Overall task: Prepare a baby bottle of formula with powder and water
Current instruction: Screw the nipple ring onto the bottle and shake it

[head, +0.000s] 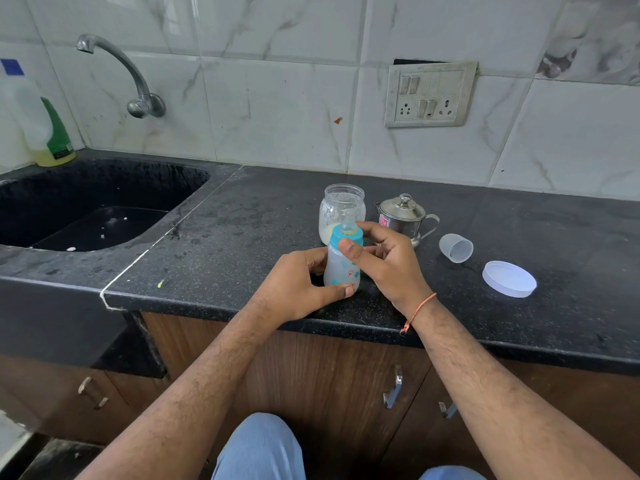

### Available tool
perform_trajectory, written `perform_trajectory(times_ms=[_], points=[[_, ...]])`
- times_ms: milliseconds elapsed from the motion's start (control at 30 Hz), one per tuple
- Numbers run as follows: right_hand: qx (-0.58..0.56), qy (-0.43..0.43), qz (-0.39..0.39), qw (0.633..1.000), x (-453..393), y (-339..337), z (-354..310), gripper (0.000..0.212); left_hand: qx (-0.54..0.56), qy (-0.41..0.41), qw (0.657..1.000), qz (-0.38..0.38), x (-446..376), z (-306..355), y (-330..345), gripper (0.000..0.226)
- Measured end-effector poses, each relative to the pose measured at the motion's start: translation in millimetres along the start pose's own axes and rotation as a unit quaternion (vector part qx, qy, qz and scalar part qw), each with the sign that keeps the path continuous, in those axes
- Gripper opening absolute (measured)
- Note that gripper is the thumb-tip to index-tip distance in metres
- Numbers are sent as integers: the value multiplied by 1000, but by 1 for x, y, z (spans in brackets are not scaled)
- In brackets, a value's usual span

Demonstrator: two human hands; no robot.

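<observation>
Looks light, smooth plastic, likely slippery: bottle [341, 268] held low by left hand [294, 289] fingers, right hand [388, 261] fingers curled round the collar [346, 237] above.

The baby bottle [341, 268] is cloudy white w/ small teal and orange prints, and its collar [346, 237] is teal. The counter [277, 216] is black w/ fine pale speckles; the wall tiles [277, 109] are white marble w/ grey-brown veins. The flat lid [509, 278] is pale lilac-white, the kettle [403, 213] is shiny steel w/ a pink sticker.
</observation>
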State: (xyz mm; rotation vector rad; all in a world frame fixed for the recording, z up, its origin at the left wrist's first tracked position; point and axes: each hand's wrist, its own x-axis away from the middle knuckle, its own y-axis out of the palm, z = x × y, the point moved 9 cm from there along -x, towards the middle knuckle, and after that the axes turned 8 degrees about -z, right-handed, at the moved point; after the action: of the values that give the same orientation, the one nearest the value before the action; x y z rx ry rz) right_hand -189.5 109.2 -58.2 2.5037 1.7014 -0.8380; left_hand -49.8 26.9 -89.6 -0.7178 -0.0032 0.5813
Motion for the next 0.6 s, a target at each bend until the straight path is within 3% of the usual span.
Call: perform_trajectory(times_ms=[233,333,433,500,600], points=[[80,32,-179,980,-15,8,-15,39,-13,-8,1000,-8,-1,0,0,49],[60,24,-83,994,-6,8,-21,32,-17,-10,1000,11,0,-2,0,41],[163,-8,62,985,7,6,-28,35,-25,-10,999,43,3,-1,-3,44],[134,11,57,989,7,8,-25,38,-28,-7,998,52,4,0,-4,51],[40,38,-49,997,-2,12,-17,36,15,12,1000,-11,3,2,1,67]])
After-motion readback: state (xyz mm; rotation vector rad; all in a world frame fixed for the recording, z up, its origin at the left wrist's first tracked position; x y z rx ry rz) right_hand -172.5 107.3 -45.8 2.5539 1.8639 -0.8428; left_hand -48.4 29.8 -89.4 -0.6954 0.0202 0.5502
